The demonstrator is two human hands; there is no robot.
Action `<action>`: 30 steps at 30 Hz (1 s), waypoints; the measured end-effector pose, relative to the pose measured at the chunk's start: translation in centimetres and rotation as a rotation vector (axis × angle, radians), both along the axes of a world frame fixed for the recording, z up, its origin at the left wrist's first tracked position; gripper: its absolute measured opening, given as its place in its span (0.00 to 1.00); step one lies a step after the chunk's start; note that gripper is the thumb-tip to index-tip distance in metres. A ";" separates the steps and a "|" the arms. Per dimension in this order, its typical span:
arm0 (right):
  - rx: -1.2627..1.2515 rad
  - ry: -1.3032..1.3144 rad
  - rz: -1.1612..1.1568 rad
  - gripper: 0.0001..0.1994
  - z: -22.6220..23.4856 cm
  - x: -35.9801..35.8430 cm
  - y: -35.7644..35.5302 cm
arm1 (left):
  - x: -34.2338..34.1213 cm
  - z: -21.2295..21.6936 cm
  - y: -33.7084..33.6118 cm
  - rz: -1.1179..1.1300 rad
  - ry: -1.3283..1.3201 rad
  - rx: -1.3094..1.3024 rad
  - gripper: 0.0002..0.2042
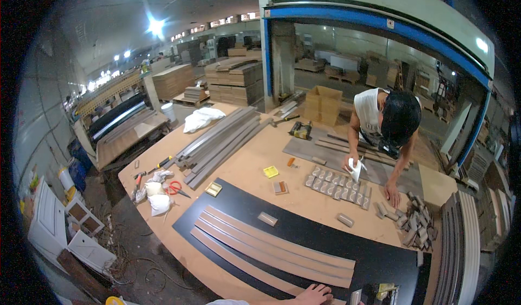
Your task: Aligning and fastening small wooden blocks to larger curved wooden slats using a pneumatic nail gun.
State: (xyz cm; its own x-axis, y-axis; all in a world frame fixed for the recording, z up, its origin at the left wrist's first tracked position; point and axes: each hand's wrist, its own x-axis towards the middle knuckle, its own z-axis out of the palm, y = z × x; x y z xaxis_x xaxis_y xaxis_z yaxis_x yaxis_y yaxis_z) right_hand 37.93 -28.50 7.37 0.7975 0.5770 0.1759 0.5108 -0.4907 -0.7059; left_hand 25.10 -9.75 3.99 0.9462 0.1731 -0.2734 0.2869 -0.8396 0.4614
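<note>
Long, thin tan strips [277, 244], several laid side by side, flat on a black panel [304, 232]. Slightly curved in the fisheye view, running from upper left to lower right across the near part of the bench [244, 169]. Matte wood-tone faces, ends roughly aligned at the left. Nearest strip's right end under the fingers [320, 291] at the lower edge. Small tan block [267, 219] lying flat on the panel just above the strips, apart from them.
</note>
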 end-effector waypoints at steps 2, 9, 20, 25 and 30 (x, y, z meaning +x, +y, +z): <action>0.011 0.036 -0.009 0.21 0.1 -0.1 -0.1 | 0.2 0.1 -0.1 0.000 0.019 -0.004 0.36; -0.010 0.034 -0.027 0.21 -1.7 0.5 -1.0 | 0.2 -0.3 -0.3 -0.005 0.015 0.029 0.35; 0.020 0.055 -0.057 0.22 -2.3 0.5 -1.6 | 0.0 -0.3 -0.6 -0.015 -0.036 0.056 0.33; -0.025 0.078 -0.076 0.22 -1.9 0.3 -1.4 | 0.0 -0.9 -0.6 -0.014 -0.043 0.063 0.32; -0.010 0.049 -0.074 0.22 -1.8 0.1 -1.5 | 0.1 -0.9 -0.9 0.027 -0.033 0.108 0.31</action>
State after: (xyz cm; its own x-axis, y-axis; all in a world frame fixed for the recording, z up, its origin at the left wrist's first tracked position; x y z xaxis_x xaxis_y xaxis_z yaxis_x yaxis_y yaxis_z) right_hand 38.00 -30.02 5.54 0.8455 0.5177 0.1307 0.4381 -0.5328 -0.7240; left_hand 25.19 -10.68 3.13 0.9491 0.2251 -0.2205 0.2959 -0.8771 0.3784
